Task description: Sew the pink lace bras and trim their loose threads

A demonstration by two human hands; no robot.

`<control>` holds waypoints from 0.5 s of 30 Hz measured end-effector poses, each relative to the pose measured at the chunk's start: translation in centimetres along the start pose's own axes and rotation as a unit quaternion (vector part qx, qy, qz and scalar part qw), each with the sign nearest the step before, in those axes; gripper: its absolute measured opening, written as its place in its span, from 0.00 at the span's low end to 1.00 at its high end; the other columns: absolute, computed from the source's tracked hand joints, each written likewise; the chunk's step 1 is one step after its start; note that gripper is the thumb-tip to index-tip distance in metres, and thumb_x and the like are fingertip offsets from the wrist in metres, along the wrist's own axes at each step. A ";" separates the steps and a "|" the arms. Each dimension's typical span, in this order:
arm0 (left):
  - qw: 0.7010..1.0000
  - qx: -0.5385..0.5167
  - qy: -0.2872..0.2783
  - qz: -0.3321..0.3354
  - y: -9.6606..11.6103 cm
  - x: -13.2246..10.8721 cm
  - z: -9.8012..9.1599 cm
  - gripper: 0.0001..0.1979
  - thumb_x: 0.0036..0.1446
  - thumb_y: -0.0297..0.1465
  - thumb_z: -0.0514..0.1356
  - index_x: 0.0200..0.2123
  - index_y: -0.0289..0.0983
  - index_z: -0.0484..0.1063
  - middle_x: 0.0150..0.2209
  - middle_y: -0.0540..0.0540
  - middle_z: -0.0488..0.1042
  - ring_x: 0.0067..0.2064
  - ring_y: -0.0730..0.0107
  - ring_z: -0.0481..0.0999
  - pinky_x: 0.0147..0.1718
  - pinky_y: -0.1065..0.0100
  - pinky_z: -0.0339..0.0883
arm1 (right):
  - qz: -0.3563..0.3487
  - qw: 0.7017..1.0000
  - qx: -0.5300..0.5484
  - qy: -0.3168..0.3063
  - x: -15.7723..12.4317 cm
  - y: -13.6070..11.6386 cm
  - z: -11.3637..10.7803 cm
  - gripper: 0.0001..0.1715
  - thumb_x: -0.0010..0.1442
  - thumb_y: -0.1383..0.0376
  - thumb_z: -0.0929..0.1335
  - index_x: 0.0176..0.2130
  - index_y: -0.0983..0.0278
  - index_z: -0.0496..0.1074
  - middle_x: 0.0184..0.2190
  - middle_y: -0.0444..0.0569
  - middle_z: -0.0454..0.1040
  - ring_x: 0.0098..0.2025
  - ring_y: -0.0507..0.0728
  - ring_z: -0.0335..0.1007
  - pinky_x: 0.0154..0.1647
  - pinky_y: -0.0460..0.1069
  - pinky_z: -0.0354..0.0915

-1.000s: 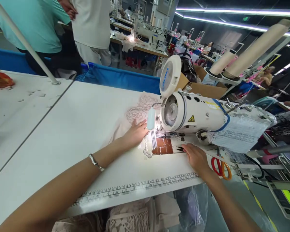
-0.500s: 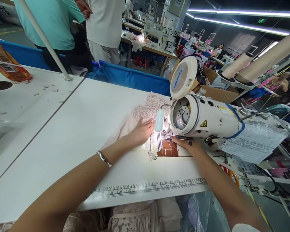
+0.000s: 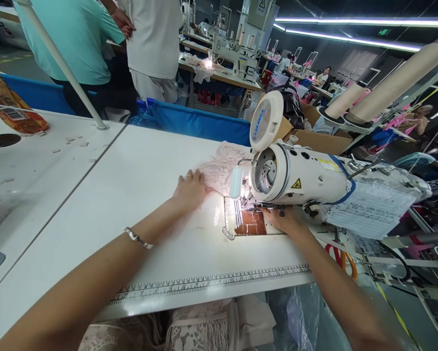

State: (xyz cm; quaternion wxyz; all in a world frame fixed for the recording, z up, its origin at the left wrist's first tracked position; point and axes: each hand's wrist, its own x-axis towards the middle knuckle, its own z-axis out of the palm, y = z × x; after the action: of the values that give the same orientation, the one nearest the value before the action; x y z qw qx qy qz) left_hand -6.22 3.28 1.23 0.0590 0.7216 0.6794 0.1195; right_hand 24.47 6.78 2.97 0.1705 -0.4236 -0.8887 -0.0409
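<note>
The lace (image 3: 219,168) lies on the table (image 3: 156,161), just left of the machine (image 3: 310,175). My left hand (image 3: 191,189) is at its edge, fingers bent and close together — whether pinching, I can't tell. My right hand (image 3: 282,220) reaches under the machine, fingertips hidden. The lace looks light, limp, easily snagged — best taken by the edge, gently.

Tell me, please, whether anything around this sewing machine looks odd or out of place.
On the sewing machine, the round end cover stands open, baring the metal parts inside, though such covers usually stay shut. Small scraps also litter the white tabletop at left.
</note>
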 end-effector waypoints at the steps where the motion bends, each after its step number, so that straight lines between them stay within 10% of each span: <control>1: 1.000 0.006 -0.012 -0.002 -0.3 -0.9 -0.5 0.17 0.65 0.28 0.50 0.49 0.25 0.71 0.50 0.22 0.72 0.55 0.35 0.70 0.46 0.42 0.67 | -0.009 1.000 -0.002 -0.003 -0.8 -0.7 0.1 0.11 0.64 0.65 0.66 0.37 0.63 0.78 0.27 0.52 0.78 0.28 0.56 0.72 0.32 0.49 0.69; 7: 0.989 -0.021 -0.077 0.122 1.1 -8.8 -1.3 0.13 0.62 0.21 0.52 0.34 0.37 0.75 0.36 0.43 0.78 0.38 0.60 0.78 0.36 0.63 0.71 | -0.075 0.991 0.107 0.036 -4.4 -7.6 1.5 0.14 0.65 0.71 0.62 0.36 0.62 0.76 0.29 0.48 0.76 0.32 0.54 0.73 0.33 0.47 0.65; 11: 0.993 0.014 0.046 0.107 2.8 -12.0 -0.2 0.12 0.59 0.25 0.61 0.47 0.31 0.71 0.52 0.32 0.73 0.55 0.44 0.68 0.50 0.50 0.66 | 0.036 0.986 0.161 0.011 -4.1 -11.4 1.6 0.16 0.65 0.68 0.63 0.50 0.61 0.73 0.39 0.51 0.74 0.39 0.57 0.73 0.37 0.49 0.66; 15: 0.995 0.010 0.008 0.096 4.5 -13.8 0.2 0.16 0.56 0.31 0.66 0.46 0.30 0.70 0.47 0.33 0.74 0.48 0.45 0.71 0.44 0.52 0.69 | 0.096 0.981 0.148 -0.085 -3.6 -13.7 1.7 0.21 0.64 0.57 0.68 0.55 0.60 0.68 0.43 0.52 0.71 0.39 0.59 0.71 0.36 0.51 0.65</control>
State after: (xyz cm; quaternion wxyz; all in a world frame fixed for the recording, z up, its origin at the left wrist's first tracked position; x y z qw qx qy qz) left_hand -2.51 -10.72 0.90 0.0343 0.7831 0.6084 0.1239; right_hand 15.61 -4.26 1.11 0.1586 -0.4792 -0.8513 0.1433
